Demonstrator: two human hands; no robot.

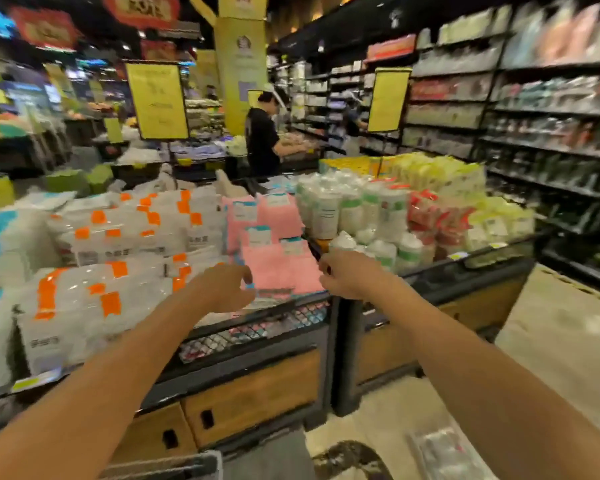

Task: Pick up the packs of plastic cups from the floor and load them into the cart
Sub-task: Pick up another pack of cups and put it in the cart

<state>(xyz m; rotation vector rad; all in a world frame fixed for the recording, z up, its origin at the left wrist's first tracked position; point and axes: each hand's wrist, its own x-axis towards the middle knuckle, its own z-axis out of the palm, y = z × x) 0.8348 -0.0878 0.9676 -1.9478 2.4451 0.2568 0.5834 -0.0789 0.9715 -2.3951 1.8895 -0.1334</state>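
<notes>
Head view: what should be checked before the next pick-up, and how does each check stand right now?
1. Left hand free: ok, fingers loosely curled, holding nothing.
2. Right hand free: ok, nothing seen in it.
3. Pack on the floor in sight: ok, lower right, blurred; contents cannot tell.
4. Hands near the pack: not ok, both are up over the display bin.
5. Cart within reach: cannot tell, only a rim shows at the bottom left.
</notes>
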